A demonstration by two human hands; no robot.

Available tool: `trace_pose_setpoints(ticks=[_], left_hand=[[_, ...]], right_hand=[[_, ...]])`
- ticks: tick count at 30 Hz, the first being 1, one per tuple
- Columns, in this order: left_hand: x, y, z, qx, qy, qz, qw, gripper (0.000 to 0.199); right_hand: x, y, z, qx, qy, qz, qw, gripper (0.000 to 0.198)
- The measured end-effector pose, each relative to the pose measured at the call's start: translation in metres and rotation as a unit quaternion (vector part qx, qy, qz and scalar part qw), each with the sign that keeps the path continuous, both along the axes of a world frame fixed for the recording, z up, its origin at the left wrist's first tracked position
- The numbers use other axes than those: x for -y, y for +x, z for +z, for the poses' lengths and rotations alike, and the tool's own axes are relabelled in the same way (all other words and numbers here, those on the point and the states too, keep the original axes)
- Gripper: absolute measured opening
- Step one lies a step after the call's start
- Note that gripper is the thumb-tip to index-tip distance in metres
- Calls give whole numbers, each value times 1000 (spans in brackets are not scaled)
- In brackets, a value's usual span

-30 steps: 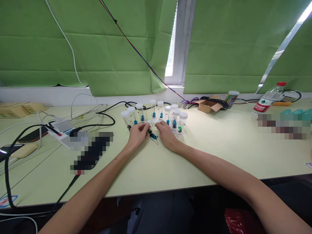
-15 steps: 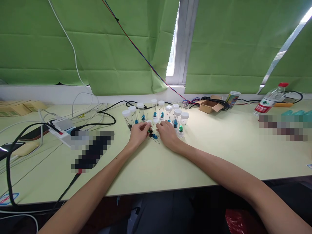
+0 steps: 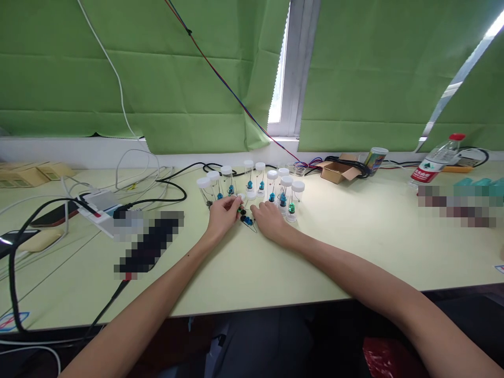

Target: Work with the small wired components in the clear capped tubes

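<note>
My left hand (image 3: 222,214) is closed in a pinch, thumb against finger, on a small green part (image 3: 238,210) that is mostly hidden. Beside its fingertips, small blue and black parts with thin wire leads (image 3: 248,221) lie on the table. To their right rests my right hand (image 3: 270,219), palm down, fingers loosely bent and thumb side apart, with nothing visible in it. Around both hands stand several clear vials with white caps (image 3: 249,178), holding blue pieces with wires. A vial with a green piece (image 3: 292,208) stands right of my right hand.
A power strip (image 3: 103,210) and tangled cables lie on the left, near a blurred dark object (image 3: 151,245). At the back right are an open cardboard box (image 3: 334,172), a printed can (image 3: 376,160) and a red-capped bottle (image 3: 433,163). The table's front edge (image 3: 260,308) runs below my forearms.
My right hand has shifted slightly left and down, its fingers a little farther from the vials. My left hand keeps its pinch almost in place.
</note>
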State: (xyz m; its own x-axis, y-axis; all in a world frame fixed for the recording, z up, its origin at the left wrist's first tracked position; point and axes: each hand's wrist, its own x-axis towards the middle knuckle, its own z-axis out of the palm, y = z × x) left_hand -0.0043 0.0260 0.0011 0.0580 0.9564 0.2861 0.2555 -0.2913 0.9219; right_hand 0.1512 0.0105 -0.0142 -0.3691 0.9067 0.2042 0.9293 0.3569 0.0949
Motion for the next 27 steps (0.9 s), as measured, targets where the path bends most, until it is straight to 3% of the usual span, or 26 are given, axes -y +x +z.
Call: trace_pose_setpoints(ticks=[7,16,23,27], left_hand=[[-4,-1,-5,-8,3,1,1000,30],[-3,2,-4,30,-42,-16,999,31],[-4,-1,-4,80,-82,-51,992,31],[-3,-2,-2,104,-99,-80,986,33]], right_hand=[[2,0,7,34,-13,17,999,26],[0,-1,1,19,-2,8,1000,25],[2,-6,-2,-97,32,-8,995,22],[3,-6,-4,-220,53,-1,974,22]])
